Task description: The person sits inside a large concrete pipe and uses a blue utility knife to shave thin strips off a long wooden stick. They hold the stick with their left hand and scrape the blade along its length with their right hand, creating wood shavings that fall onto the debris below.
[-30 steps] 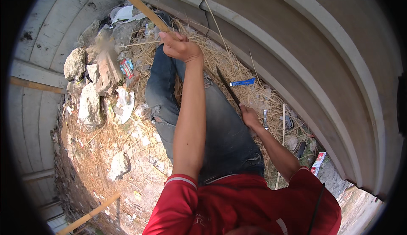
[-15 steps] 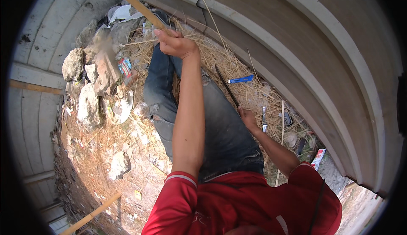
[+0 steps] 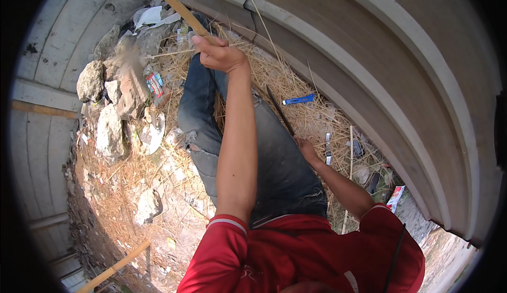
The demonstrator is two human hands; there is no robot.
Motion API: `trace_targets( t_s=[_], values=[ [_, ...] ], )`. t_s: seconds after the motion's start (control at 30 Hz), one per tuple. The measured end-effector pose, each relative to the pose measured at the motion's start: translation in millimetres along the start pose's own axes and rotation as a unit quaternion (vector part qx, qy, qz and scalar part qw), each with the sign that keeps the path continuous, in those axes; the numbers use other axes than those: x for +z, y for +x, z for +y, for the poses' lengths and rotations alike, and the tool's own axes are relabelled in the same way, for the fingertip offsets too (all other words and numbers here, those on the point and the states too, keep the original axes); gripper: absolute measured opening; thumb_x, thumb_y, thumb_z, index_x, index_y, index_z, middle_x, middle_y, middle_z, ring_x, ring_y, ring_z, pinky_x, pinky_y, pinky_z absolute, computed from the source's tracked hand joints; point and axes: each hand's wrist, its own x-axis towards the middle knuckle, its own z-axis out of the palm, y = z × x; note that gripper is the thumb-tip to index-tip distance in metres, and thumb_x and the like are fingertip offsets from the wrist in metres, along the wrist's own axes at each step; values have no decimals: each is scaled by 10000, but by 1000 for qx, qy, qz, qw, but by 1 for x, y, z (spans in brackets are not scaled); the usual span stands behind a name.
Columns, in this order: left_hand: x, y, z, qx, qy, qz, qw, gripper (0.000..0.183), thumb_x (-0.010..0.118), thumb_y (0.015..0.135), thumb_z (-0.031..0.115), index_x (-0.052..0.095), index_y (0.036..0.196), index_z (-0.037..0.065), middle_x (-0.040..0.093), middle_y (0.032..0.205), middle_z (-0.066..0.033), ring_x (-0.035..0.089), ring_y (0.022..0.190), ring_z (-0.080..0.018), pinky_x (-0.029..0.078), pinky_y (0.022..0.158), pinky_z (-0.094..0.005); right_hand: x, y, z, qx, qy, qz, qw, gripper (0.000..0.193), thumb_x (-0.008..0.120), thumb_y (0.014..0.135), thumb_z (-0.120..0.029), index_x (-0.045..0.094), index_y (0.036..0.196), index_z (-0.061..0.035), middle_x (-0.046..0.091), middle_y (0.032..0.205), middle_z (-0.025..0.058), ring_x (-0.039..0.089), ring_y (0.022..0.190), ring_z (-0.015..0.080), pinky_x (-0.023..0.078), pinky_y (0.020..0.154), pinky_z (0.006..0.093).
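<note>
My left hand (image 3: pixel 224 58), at the end of an outstretched arm, is closed round a yellowish bamboo strip (image 3: pixel 177 5). The strip slants up and left out of view, and its lower end is hidden by my fingers. Lower and to the right, beside my jeans-clad thigh (image 3: pixel 282 161), my right hand (image 3: pixel 306 150) grips a long, thin, dark knife (image 3: pixel 280 111). Its blade points up and left over the straw, apart from the strip. The handle is mostly hidden in my fist. Just right of the blade lies a blue, flat, narrow object (image 3: pixel 299 99).
A curved corrugated metal wall (image 3: pixel 369 55) rises close on the right. Cut straw (image 3: pixel 259 55) and litter cover the ground. Rocks (image 3: pixel 110 132) are piled at the left, near a pale panelled wall (image 3: pixel 68 39). Another bamboo strip (image 3: pixel 116 266) lies at the lower left.
The upper part of the bamboo strip in my left hand has swung slightly right. My right hand and the knife have shifted slightly left. Both grips are kept.
</note>
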Motion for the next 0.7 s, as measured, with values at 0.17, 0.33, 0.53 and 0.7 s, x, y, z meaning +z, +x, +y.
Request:
trace_targets(
  t_s=[0.17,0.33,0.53,0.7],
  values=[
    [-18,13,4,1,21,27,999,624,464,1066,534,425,630,89,383,588,9,342,531,-106,257,517,-284,-37,-24,-100,33,33,-4,999,614,419,1095,-504,610,833,18,584,686,128,582,607,232,465,615,390],
    [-15,13,1,9,4,21,1000,609,464,1069,530,432,650,89,374,592,18,343,537,-102,257,519,-279,-80,-10,-200,-131,298,89,941,486,396,1112,-451,562,902,-46,496,639,12,458,520,78,346,473,276],
    [-7,5,-1,7,11,13,1000,605,462,1072,529,440,657,89,382,596,16,352,542,-104,265,521,-279,-32,-21,-69,-52,47,20,997,573,400,1097,-481,616,916,17,603,720,133,577,606,250,473,621,407],
    [-20,13,0,-13,2,19,1000,537,458,1072,544,424,766,104,370,641,21,361,535,-90,280,498,-252,-57,-25,-110,214,28,-112,970,695,434,1078,-555,716,1016,77,715,886,213,664,791,328,498,821,460]
  ],
)
